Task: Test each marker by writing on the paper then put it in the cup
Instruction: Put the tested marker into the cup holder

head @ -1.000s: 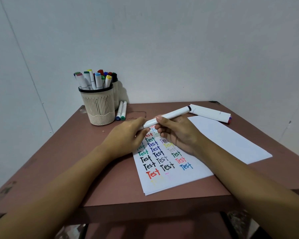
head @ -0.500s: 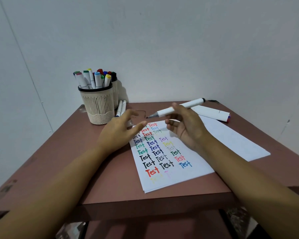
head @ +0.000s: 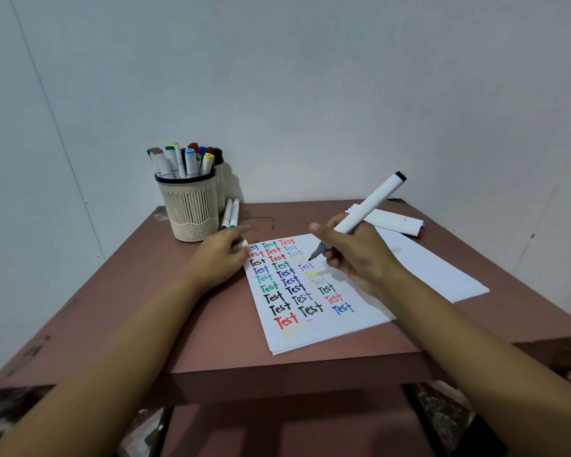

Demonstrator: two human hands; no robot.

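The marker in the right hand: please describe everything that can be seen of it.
The marker is a white, plastic-looking barrel with a black rear end and a dark grey, uncapped tip. It tilts steeply, tip down-left, at or just above the paper. The right hand grips its lower part.

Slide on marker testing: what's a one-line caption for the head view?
Right hand holds an uncapped marker tip-down over the paper of coloured "Test" words; left hand pinches its cap near the cup.

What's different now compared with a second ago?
The left hand pulled the white cap off and settled at the corner of the white paper sheet. The right hand tilted the white marker up, nib down toward the sheet. The beige ribbed cup stayed put.
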